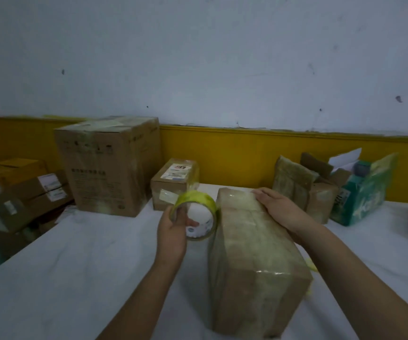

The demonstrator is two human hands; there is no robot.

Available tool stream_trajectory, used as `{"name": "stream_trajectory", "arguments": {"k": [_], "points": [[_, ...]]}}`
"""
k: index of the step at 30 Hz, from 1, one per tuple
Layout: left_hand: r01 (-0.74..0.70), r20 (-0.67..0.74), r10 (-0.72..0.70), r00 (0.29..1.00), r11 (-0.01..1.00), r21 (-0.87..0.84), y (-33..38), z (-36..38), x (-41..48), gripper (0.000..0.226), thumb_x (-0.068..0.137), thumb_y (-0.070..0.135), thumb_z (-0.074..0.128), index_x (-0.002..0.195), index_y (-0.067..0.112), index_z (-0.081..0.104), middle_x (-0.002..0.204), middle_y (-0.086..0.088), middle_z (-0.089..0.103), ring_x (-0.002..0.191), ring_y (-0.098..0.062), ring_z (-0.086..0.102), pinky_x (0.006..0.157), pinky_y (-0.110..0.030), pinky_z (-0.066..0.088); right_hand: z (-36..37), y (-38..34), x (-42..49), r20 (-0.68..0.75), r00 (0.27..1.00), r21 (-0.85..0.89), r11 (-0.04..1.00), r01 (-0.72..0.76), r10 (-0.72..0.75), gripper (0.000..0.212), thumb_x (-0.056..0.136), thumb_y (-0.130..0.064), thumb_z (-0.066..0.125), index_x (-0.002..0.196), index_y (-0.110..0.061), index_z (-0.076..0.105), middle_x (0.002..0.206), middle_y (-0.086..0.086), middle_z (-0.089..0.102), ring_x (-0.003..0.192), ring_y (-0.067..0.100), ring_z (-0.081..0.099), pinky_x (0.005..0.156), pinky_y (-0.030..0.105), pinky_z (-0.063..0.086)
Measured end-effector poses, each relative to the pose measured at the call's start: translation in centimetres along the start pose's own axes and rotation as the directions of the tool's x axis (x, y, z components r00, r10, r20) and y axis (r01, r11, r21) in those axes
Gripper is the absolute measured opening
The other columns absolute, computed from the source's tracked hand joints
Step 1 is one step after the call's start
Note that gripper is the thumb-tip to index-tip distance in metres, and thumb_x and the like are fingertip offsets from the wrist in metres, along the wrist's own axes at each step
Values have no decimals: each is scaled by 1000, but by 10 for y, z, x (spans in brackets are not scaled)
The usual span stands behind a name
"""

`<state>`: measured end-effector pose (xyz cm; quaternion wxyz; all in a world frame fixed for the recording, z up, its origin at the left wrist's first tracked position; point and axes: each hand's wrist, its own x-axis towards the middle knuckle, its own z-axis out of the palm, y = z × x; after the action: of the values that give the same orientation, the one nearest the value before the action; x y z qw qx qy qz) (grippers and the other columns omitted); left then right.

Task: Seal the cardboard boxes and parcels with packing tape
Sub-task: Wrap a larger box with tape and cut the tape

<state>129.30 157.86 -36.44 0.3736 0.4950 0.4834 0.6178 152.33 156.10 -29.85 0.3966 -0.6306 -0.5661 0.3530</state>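
A long cardboard parcel lies lengthwise in front of me on the white table, its top and sides covered with clear glossy tape. My left hand grips a roll of yellowish packing tape just left of the parcel's far end, fingers through the roll's white core. A short stretch of tape runs from the roll to the parcel's far edge. My right hand lies flat on the far top of the parcel, fingers straight and pressing on the tape.
A tall cardboard box and a small labelled box stand at the back of the table. Taped parcels and a green open carton sit back right. Flat boxes are stacked off the left edge.
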Motion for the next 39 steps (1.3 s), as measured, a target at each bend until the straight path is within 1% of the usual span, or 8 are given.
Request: {"name": "stream_trajectory", "arguments": {"k": [8,11,14,19,24,30,33,39], "points": [[-76,457,29,889,994,84,36,91,-22,13,97,33,59,100,24,68,102,11,69,96,-4,63,74,-17,48,-27,75,-47,-154,981,10,993,-116,116,31,92,-56,49,105,-28,55,118,-3,66,121,22,55,102,31,43],[-207,542,45,839,948,242,40,112,-24,18,97,42,54,101,27,64,97,8,67,93,-8,62,75,-28,48,-40,55,-47,-224,968,223,973,-60,111,34,100,-58,35,96,-29,52,76,-6,56,93,6,60,70,10,48],[-273,547,80,833,920,281,44,124,-28,22,99,43,51,91,26,61,86,10,63,85,-9,60,67,-25,43,-54,40,-41,-153,977,191,975,-117,147,25,107,-27,37,115,-19,59,110,2,62,97,13,60,60,6,44],[179,273,-124,954,966,-188,51,111,-16,26,101,18,54,77,9,56,68,0,58,77,-17,65,86,-34,49,-63,51,-38,7,985,55,983,-175,175,42,102,-50,41,137,-30,50,130,6,59,113,26,61,97,51,52],[-227,251,218,943,974,8,50,64,-13,22,93,2,59,85,22,63,75,4,59,66,1,56,62,-13,44,-57,47,-39,51,983,51,983,-177,174,42,105,-41,40,144,-27,39,116,-4,55,106,20,56,77,38,55],[-564,477,353,805,705,430,22,17,23,39,81,-2,52,111,17,65,113,-2,65,105,-15,59,88,-29,43,-56,47,-43,5,988,50,987,-155,155,38,106,-36,38,142,-25,42,121,1,49,110,22,52,74,35,52],[-330,469,152,870,886,326,-3,22,-15,28,76,24,48,92,39,65,88,12,67,82,1,60,73,-24,45,-54,45,-46,42,985,143,975,-171,167,25,106,-35,38,127,-25,46,114,-1,55,103,19,57,82,38,53],[97,225,-117,967,991,95,-12,44,-14,24,95,7,57,91,29,68,96,-3,71,99,-39,65,89,-56,52,-32,53,-52,115,950,538,786,-305,290,53,94,-53,55,132,-17,53,121,16,67,108,32,67,91,44,55]]}}
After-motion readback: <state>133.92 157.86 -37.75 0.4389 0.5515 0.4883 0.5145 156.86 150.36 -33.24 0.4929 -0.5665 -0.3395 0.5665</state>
